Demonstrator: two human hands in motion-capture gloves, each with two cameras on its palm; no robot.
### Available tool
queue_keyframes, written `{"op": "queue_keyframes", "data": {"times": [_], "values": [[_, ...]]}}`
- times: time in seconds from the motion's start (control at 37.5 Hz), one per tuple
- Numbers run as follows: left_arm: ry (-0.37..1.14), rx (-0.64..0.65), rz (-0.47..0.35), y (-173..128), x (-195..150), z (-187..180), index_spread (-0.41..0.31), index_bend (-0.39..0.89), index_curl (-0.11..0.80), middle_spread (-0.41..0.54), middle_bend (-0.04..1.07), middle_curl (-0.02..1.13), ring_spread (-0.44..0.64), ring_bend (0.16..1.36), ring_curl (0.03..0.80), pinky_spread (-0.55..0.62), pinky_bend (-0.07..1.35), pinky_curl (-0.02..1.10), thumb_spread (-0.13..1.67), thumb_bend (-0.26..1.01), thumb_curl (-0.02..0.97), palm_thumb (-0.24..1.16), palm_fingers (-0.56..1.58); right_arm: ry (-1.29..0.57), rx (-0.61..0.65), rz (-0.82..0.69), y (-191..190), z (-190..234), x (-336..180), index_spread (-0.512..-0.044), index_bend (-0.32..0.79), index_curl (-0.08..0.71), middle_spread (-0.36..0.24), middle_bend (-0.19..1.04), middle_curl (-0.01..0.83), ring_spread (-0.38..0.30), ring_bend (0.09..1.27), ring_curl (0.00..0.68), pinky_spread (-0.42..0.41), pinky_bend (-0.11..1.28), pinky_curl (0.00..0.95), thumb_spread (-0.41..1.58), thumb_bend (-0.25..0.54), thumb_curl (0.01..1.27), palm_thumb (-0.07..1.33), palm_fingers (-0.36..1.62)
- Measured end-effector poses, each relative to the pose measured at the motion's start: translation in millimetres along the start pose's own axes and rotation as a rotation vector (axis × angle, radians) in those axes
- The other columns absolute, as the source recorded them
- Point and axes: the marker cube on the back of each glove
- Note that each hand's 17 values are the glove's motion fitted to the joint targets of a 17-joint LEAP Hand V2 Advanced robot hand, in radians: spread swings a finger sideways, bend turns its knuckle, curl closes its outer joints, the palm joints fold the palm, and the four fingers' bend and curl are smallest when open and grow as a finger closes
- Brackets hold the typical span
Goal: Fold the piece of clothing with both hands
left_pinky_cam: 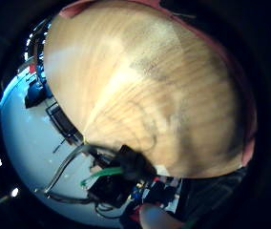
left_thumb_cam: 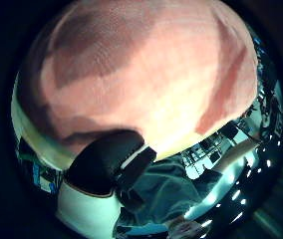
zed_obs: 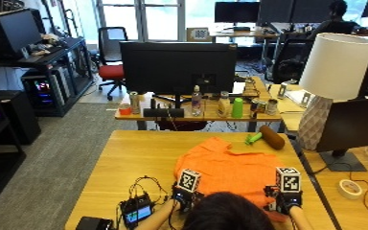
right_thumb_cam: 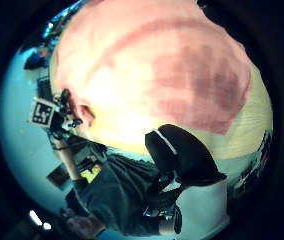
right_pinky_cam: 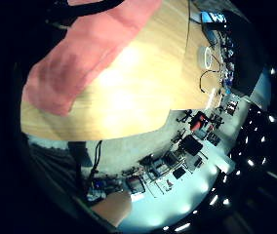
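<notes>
No readable text, label, brand or number on anything in view.

Black glove on the left hand [zed_obs: 183,199] and right hand [zed_obs: 285,200]; dark hair; dark grey-green sleeves.

Lying on the wooden table [zed_obs: 126,158]: 1 orange garment [zed_obs: 235,170], 1 brown roller [zed_obs: 272,137], 1 tape roll [zed_obs: 349,188]; working there are 2 gloved hands, left hand [zed_obs: 183,197] and right hand [zed_obs: 285,200].
</notes>
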Motion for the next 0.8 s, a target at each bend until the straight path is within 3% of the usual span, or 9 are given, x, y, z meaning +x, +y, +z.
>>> {"op": "queue_keyframes", "data": {"times": [0.08, 0.19, 0.32, 0.37, 0.45, 0.48, 0.56, 0.72, 0.8], "values": [[-0.002, 0.065, 0.009, -2, 0, -3, 0.060, 0.08, 0.103, 0.382, 0.16, 0.22, 0.49, 0.68, 0.237, 0.44, 0.66, 0.34, 0.82, -0.03, 0.279, 0.07, -0.15, 0.026, 0.112, -0.102, -17, 9, -3, -0.341, 0.11, 0.180, -0.059, 0.22, 0.351, -0.022, 0.53, 0.330, 0.114, 0.49, 0.349, 1.12, -0.014, 0.23, 0.51, 0.40], [-0.014, 0.223, 0.082, -14, 4, -12, 0.023, 0.15, 0.133, 0.328, 0.18, 0.23, 0.45, 0.66, 0.234, 0.39, 0.64, 0.34, 0.84, -0.02, 0.283, 0.09, -0.02, 0.040, 0.182, -0.120, -26, 19, -6, -0.326, 0.10, 0.179, -0.059, 0.26, 0.368, -0.043, 0.56, 0.338, 0.089, 0.48, 0.342, 1.11, 0.009, 0.25, 0.57, 0.50], [0.004, 0.465, 0.160, -30, 13, -25, -0.056, 0.21, 0.188, 0.146, 0.19, 0.25, 0.23, 0.68, 0.237, 0.12, 0.63, 0.33, 0.99, 0.04, 0.287, 0.20, 0.38, 0.002, 0.350, -0.157, -25, 30, -10, -0.307, 0.13, 0.190, -0.079, 0.30, 0.383, -0.098, 0.61, 0.345, 0.000, 0.47, 0.333, 1.08, 0.052, 0.29, 0.72, 0.76], [0.006, 0.547, 0.164, -26, 16, -29, -0.083, 0.25, 0.219, 0.090, 0.19, 0.26, 0.16, 0.67, 0.244, 0.07, 0.59, 0.32, 1.05, 0.06, 0.288, 0.25, 0.47, -0.014, 0.453, -0.174, -34, 31, -9, -0.306, 0.19, 0.221, -0.092, 0.26, 0.378, -0.119, 0.60, 0.349, -0.042, 0.48, 0.334, 1.06, 0.066, 0.30, 0.77, 0.86], [0.024, 0.640, 0.175, -25, 19, -37, -0.109, 0.26, 0.252, 0.027, 0.20, 0.29, 0.08, 0.65, 0.259, 0.01, 0.54, 0.32, 1.12, 0.08, 0.287, 0.31, 0.55, -0.013, 0.570, -0.194, -50, 30, -6, -0.296, 0.19, 0.245, -0.105, 0.24, 0.381, -0.143, 0.58, 0.353, -0.099, 0.47, 0.334, 1.06, 0.092, 0.31, 0.85, 0.98], [0.031, 0.663, 0.189, -25, 19, -40, -0.124, 0.28, 0.266, -0.010, 0.25, 0.31, 0.04, 0.65, 0.266, -0.02, 0.51, 0.32, 1.15, 0.10, 0.289, 0.34, 0.64, -0.007, 0.582, -0.192, -50, 28, -5, -0.286, 0.19, 0.256, -0.112, 0.25, 0.390, -0.154, 0.58, 0.363, -0.148, 0.51, 0.351, 1.06, 0.131, 0.33, 0.92, 1.13], [0.038, 0.695, 0.209, -26, 16, -48, -0.155, 0.29, 0.292, -0.086, 0.32, 0.34, -0.06, 0.60, 0.262, -0.10, 0.45, 0.31, 1.21, 0.13, 0.290, 0.40, 0.81, 0.006, 0.568, -0.181, -43, 23, -4, -0.275, 0.19, 0.285, -0.121, 0.27, 0.405, -0.174, 0.59, 0.381, -0.217, 0.55, 0.371, 1.04, 0.143, 0.34, 0.98, 1.27], [0.071, 0.605, 0.203, -18, 5, -57, -0.216, 0.33, 0.347, -0.192, 0.39, 0.39, -0.21, 0.50, 0.275, -0.20, 0.32, 0.30, 1.27, 0.16, 0.286, 0.48, 1.02, 0.023, 0.528, -0.213, -23, 4, -8, -0.267, 0.18, 0.325, -0.156, 0.32, 0.437, -0.206, 0.63, 0.414, -0.279, 0.56, 0.394, 1.00, 0.112, 0.34, 1.00, 1.36], [0.056, 0.583, 0.196, -45, -4, -66, -0.237, 0.32, 0.365, -0.225, 0.40, 0.41, -0.25, 0.47, 0.288, -0.22, 0.28, 0.31, 1.29, 0.16, 0.280, 0.49, 1.06, 0.043, 0.529, -0.225, -14, -12, -7, -0.266, 0.18, 0.339, -0.171, 0.33, 0.446, -0.218, 0.65, 0.424, -0.296, 0.56, 0.399, 0.99, 0.097, 0.34, 1.01, 1.37]]}}
